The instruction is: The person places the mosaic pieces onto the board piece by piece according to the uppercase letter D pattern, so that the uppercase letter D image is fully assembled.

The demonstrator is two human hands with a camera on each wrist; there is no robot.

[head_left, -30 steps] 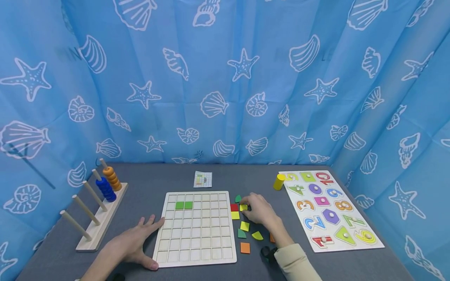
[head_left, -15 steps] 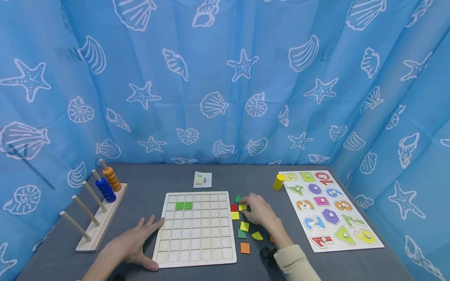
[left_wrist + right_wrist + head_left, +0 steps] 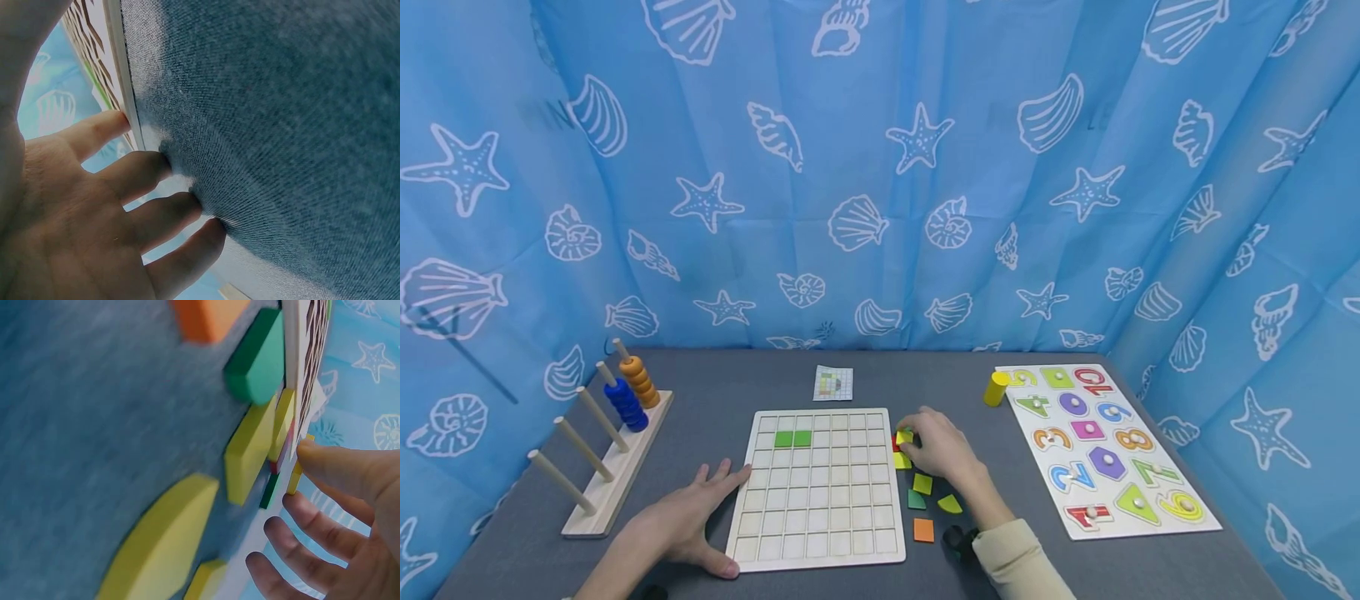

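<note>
In the head view my right hand [image 3: 942,446] pinches a yellow square tile [image 3: 905,437] beside the right edge of a wooden grid board [image 3: 816,500]. The right wrist view shows this tile [image 3: 295,476] on edge between thumb and index finger, raised off the table. Below that hand lie a red tile [image 3: 895,445], yellow tiles [image 3: 922,484], a green piece with one rounded corner [image 3: 916,499], a yellow quarter-circle [image 3: 950,504] and an orange square [image 3: 923,530]. Two green tiles [image 3: 793,438] sit in the board's upper-left cells. My left hand [image 3: 688,517], fingers spread, touches the board's left edge.
A wooden peg stand [image 3: 613,475] with blue and orange beads stands at the left. A small pattern card [image 3: 844,383] lies behind the board. On the right are a yellow cylinder [image 3: 996,388] and a number puzzle board [image 3: 1116,521]. A blue curtain [image 3: 880,183] hangs behind the table.
My right hand has lifted the yellow square tile and shifted slightly left with it, toward the board's edge. My left hand has stayed where it was.
</note>
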